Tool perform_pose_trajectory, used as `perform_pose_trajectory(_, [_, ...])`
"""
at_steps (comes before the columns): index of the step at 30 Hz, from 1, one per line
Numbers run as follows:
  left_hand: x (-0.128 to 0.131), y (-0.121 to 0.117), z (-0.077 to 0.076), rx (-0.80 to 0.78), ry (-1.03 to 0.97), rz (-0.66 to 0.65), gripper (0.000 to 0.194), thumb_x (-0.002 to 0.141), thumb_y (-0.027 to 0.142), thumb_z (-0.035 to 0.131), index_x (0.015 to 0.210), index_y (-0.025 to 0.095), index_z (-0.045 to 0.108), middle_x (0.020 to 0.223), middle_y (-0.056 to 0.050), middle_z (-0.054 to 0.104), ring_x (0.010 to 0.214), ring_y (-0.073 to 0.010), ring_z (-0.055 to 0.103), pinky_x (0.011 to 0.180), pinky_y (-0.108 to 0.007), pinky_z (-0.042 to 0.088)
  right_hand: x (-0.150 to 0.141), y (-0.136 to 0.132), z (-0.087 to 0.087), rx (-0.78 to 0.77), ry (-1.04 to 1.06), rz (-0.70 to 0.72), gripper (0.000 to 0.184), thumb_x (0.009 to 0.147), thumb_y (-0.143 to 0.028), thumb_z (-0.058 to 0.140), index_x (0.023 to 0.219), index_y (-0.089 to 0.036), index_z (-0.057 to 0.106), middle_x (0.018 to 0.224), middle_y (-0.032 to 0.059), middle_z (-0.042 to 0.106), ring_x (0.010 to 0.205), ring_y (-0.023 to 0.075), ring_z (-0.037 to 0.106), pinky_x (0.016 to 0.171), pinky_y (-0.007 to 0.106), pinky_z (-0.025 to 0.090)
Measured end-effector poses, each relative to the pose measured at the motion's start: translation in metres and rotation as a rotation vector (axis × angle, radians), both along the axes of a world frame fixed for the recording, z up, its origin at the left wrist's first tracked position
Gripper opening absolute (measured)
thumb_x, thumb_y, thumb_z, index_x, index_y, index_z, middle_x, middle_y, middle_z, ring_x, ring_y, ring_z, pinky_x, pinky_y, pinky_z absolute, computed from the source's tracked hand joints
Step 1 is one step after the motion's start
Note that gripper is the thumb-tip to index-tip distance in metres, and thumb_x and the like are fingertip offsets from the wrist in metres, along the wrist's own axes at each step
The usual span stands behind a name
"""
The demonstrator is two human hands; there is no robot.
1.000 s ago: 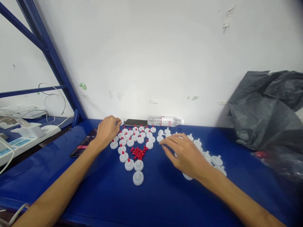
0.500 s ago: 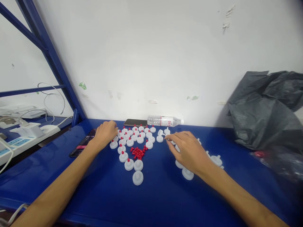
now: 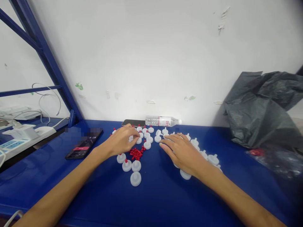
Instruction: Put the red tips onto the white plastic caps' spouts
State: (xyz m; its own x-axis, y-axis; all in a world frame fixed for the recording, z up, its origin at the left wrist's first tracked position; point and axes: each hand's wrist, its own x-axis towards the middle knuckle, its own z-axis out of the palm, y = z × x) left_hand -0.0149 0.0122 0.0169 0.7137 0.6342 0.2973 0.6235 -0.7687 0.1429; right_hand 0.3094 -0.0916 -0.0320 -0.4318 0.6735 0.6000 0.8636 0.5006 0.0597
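My left hand (image 3: 123, 139) hovers over the white round caps behind the small red tips (image 3: 136, 154), which lie in a loose pile. Its fingers are curled in with the tips close together; anything between them is hidden. Stretched out above the right-hand group of white caps, my right hand (image 3: 183, 153) has its thumb apart from its fingers. Several white caps on the left carry a red tip on their nozzle, such as the cap (image 3: 127, 165). A bare white cap (image 3: 135, 179) lies nearest me. Others with plain nozzles, like the cap (image 3: 213, 159), sit beside my right wrist.
A clear plastic bottle (image 3: 163, 121) lies along the wall beside a dark phone (image 3: 133, 122). Another phone (image 3: 84, 145) with a lit screen is left of my left hand. A grey plastic bag (image 3: 262, 110) stands right; a power strip (image 3: 14, 143) lies far left.
My left hand has moved right from the left edge of the caps to near the red pile, uncovering the lit phone. My right hand stays over its caps. The view has shifted slightly.
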Motion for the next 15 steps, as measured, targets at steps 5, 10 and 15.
perform_pose_trajectory(5, [0.009, -0.003, -0.012, -0.070, 0.019, -0.017, 0.030, 0.125, 0.018, 0.067, 0.131, 0.021, 0.096, 0.115, -0.011, 0.093, 0.114, -0.0322, 0.080, 0.106, -0.043, 0.061, -0.002, -0.001, 0.002, 0.007, 0.018, 0.028, 0.029, 0.130, -0.029, 0.067, 0.129, -0.027, 0.096, 0.127, 0.0040, 0.103, 0.122, 0.0303, 0.096, 0.124, 0.057, 0.069])
perform_pose_trajectory(10, [0.013, -0.002, -0.022, -0.051, -0.006, -0.039, 0.044, 0.131, 0.026, 0.061, 0.166, 0.024, 0.088, 0.136, -0.014, 0.091, 0.126, -0.0336, 0.082, 0.112, -0.045, 0.064, -0.006, -0.004, 0.009, -0.008, 0.001, 0.044, 0.024, 0.128, -0.023, 0.071, 0.121, -0.026, 0.094, 0.117, 0.0025, 0.102, 0.112, 0.0270, 0.094, 0.117, 0.051, 0.068])
perform_pose_trajectory(15, [0.017, -0.002, -0.024, -0.086, 0.006, -0.075, 0.035, 0.130, 0.026, 0.064, 0.149, 0.023, 0.094, 0.133, -0.014, 0.094, 0.124, -0.0323, 0.084, 0.110, -0.043, 0.065, -0.012, -0.007, 0.014, 0.010, 0.016, 0.066, 0.029, 0.129, -0.022, 0.068, 0.116, -0.026, 0.093, 0.111, 0.0016, 0.100, 0.105, 0.0254, 0.092, 0.123, 0.052, 0.065])
